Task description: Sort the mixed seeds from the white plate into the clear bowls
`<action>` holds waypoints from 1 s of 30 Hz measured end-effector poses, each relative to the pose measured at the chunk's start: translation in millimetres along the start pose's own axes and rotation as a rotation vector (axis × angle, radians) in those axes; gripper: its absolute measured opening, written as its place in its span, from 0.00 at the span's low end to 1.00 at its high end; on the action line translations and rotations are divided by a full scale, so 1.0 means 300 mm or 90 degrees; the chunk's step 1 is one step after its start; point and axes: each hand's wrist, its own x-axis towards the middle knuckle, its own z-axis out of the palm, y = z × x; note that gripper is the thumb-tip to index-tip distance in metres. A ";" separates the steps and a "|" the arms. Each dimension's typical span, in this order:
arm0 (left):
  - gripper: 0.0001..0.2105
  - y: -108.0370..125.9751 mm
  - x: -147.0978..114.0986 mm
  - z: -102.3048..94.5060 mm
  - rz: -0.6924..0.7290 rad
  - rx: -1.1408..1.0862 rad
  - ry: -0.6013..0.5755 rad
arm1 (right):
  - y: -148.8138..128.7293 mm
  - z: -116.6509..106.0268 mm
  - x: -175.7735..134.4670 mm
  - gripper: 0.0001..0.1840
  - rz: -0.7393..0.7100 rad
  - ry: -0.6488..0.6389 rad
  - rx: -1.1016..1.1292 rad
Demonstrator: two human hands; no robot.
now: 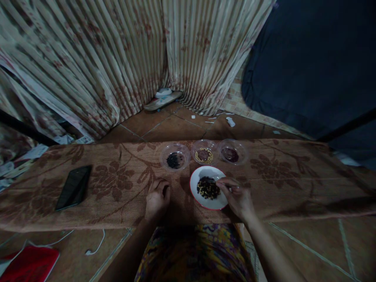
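The grip of our right hand (236,196) is narrow, pinched on a thin tool (210,180) (tweezers, perhaps; it shows too small to tell). Our left hand (158,197) rests on the worktop (276,192) with its fingers loosely curled; whether it holds anything, we cannot tell.

The mixed grains (208,188), black and pale yellow, lie in the white bowl (205,171), in front of our body. The tool reaches over them from the right. We judge the step in hand to be picking among these grains; whether one is pinched, we cannot tell. In our judgement, the next move calls for a steady, light pinch and a lift above the red rim.

Beyond the bowl, three transparent containers stand in a row near the far edge: the left container (184,159) with black grains, the middle container (202,142) with yellow ones, the right container (241,154) with dark reddish ones. The gap between bowl and middle container is slim; the near edge also lies close to the bowl. We find wider room over the patterned cloth rightward, and leftward between left hand and phone (74,187).
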 end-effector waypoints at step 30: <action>0.07 0.008 0.003 -0.004 0.011 -0.014 0.015 | -0.002 -0.006 0.028 0.12 -0.005 -0.078 -0.065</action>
